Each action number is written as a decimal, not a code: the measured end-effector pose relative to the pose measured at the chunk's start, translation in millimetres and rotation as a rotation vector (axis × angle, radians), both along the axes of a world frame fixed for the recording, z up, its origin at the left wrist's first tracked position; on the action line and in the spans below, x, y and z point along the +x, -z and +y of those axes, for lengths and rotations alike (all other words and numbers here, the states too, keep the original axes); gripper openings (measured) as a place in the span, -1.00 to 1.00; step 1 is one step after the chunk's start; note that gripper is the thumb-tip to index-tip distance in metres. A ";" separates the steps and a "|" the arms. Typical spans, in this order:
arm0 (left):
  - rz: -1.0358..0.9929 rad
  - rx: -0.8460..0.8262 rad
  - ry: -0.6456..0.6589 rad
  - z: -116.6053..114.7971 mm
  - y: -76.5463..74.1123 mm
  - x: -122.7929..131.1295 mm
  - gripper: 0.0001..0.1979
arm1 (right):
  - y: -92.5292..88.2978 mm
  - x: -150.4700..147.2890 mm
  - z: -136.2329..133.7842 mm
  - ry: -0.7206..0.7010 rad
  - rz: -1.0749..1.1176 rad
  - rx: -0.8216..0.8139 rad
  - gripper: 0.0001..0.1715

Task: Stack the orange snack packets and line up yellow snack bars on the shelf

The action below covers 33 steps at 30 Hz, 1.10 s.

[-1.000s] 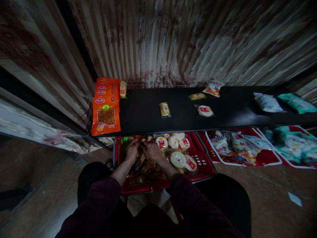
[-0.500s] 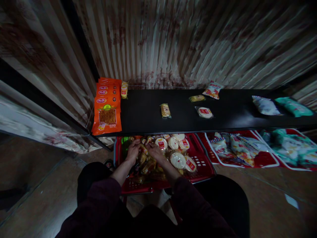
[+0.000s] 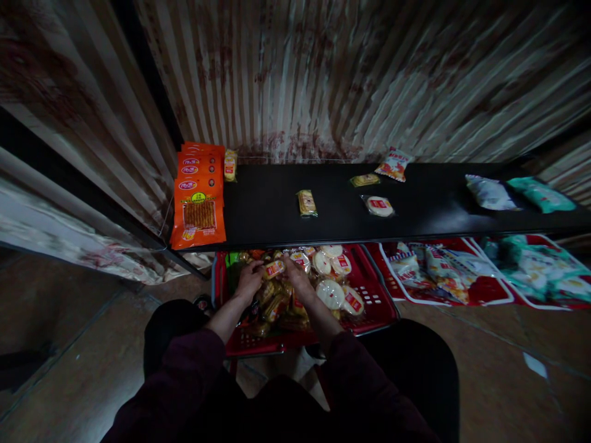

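Hands (image 3: 250,281) holding wrapped snack (image 3: 273,269) between them, forearms (image 3: 225,319) angled inward over red basket (image 3: 366,269).

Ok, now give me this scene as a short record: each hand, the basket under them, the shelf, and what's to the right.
Left hand: fingertips at the left end of a small oblong wrapped cracker pack
Right hand: at the pack's right end
Red plastic basket: more wrapped packs, plus round white crackers in clear wrap
Black shelf: overlapping orange snack bags at left, a teal bag towards the right
Right of basket: two more red baskets holding bagged snacks
Light: dim
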<state>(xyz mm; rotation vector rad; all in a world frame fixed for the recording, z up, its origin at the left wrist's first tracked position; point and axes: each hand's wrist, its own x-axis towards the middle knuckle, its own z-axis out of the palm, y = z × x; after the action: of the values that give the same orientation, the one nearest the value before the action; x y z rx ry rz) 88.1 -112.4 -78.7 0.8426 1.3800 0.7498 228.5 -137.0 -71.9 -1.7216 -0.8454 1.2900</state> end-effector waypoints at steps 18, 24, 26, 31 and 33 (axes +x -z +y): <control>-0.530 -0.039 0.294 -13.8 -37.4 -3.9 -0.65 | -32.8 4.4 -5.3 0.196 -0.094 0.273 -0.22; -0.620 -0.041 0.242 -11.8 -43.1 -4.5 -0.64 | -35.9 -0.7 1.4 0.229 -0.053 0.278 -0.18; -0.623 -0.024 0.203 -10.7 -45.1 -4.1 -0.65 | -35.4 -2.7 2.3 0.222 -0.042 0.294 -0.18; -0.616 0.027 0.153 -10.0 -51.4 -2.1 -0.66 | -33.8 -9.8 1.3 0.216 -0.057 0.295 -0.20; -0.610 0.050 0.134 -10.1 -53.1 -1.3 -0.66 | -35.6 -13.0 -0.1 0.233 -0.078 0.288 -0.22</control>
<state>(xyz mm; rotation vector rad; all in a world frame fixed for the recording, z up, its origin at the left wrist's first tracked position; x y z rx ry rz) 86.8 -122.5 -25.5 0.6601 0.7579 0.8496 215.5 -137.1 -36.3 -1.5936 -0.8049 0.9043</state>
